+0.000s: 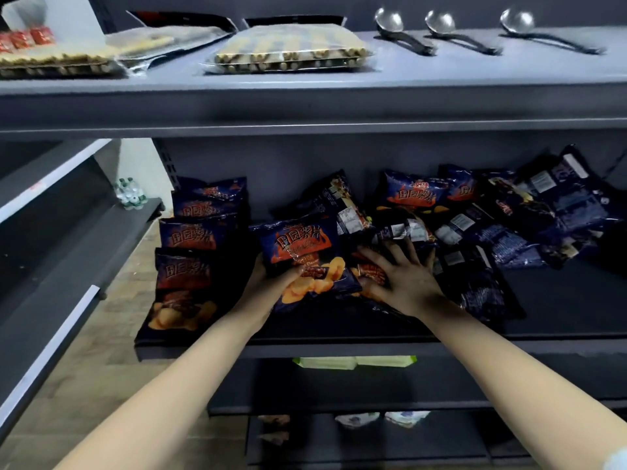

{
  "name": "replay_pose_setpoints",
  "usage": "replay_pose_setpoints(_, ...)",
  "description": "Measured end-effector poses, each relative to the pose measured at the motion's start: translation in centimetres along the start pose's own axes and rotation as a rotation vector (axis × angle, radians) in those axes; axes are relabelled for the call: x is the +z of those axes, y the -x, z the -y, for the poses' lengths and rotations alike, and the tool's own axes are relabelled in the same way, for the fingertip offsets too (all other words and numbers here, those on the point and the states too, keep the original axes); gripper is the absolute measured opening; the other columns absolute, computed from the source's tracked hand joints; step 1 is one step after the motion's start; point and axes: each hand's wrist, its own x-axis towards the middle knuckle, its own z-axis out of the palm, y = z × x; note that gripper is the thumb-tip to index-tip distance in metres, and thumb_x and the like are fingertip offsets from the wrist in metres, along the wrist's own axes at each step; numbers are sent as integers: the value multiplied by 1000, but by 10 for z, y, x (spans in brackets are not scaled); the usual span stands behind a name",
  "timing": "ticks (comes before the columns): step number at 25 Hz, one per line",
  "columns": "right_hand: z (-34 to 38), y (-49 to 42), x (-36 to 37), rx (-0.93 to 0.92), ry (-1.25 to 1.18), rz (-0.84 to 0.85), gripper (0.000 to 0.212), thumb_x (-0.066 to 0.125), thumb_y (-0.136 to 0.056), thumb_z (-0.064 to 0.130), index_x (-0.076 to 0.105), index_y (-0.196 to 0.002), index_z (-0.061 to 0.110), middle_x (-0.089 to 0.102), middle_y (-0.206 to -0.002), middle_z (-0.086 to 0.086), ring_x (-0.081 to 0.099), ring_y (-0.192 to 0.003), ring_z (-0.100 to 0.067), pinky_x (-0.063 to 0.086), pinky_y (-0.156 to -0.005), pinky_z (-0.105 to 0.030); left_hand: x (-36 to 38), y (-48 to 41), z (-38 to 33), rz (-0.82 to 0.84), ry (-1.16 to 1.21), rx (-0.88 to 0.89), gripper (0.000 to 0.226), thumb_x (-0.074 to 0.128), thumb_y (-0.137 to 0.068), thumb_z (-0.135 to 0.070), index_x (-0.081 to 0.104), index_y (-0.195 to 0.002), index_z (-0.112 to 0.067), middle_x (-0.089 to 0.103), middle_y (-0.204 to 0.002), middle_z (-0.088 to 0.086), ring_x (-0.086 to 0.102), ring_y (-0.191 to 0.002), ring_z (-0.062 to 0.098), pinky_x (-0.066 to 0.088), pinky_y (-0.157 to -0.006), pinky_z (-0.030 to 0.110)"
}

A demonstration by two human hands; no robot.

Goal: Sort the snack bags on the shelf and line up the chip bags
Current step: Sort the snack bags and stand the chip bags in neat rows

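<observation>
The left hand [271, 279] grips one chip bag [302, 262], fingers curled round its lower edge; the right hand [403, 279] presses spread fingers on the jumbled bags [475, 225]. Next, likely standing it beside the lined-up row [196, 239].

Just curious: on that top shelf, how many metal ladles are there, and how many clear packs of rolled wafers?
Metal ladles: 3
Clear packs of rolled wafers: 3
Total: 6
</observation>
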Motion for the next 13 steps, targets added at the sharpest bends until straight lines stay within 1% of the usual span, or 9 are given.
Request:
replay_pose_setpoints(2, -15, 3, 0, -5, -11, -5, 75, 2, -69, 85, -4, -138, 59, 11, -154, 4, -2, -144, -38, 0, -104, -73, 8, 0, 4, -11, 8, -8, 50, 68, -79, -7, 50, -124, -20, 62, -118, 3, 58, -113, 21, 46, -98, 39)
replay_pose_setpoints(4, -29, 5, -2, -16, -16, -15, 76, -2, -67, 87, -5, -138, 59, 12, -154, 4, -2, -144, -37, -1, -103, -72, 17, 1, 6, -22, -6, -11, 50, 68, -79, -9, 49, -124, -19, 62, -119, 4, 59, -112, 20, 46, -97, 38)
replay_pose_setpoints(7, -43, 8, -3, -23, -10, -11, 73, 0, -69, 85, -6, -138, 59, 14, -154, 3, 0, -144, -37, -1, -103, -72, 36, 6, 5, -40, -6, -17, 40, 67, -81, -8, 52, -113, -27, 63, -115, 2, 61, -107, 18, 47, -92, 35)
replay_pose_setpoints(9, -51, 10, -4, -27, 0, -14, 73, 2, -71, 84, -6, -138, 58, 14, -154, 3, 1, -144, -37, 0, -103, -73, 47, 10, 4, -66, -2, -28, 38, 66, -81, -7, 52, -107, -31, 63, -110, -1, 61, -103, 16, 47, -89, 32)
replay_pose_setpoints(11, -59, 11, -4, -30, 3, -11, 72, 4, -71, 83, -5, -138, 58, 15, -153, 3, 2, -144, -37, 1, -104, -72, 57, 16, 6, -104, -8, -44, 36, 67, -81, -7, 52, -102, -32, 63, -105, -5, 61, -102, 16, 48, -89, 33)
replay_pose_setpoints(13, -64, 12, -4, -29, 17, 4, 72, 4, -72, 82, -5, -139, 58, 15, -154, 2, 4, -144, -37, -1, -105, -70, 61, 22, 9, -160, -18, -64, 36, 69, -81, -9, 52, -102, -33, 64, -105, -5, 61, -105, 18, 48, -92, 36)
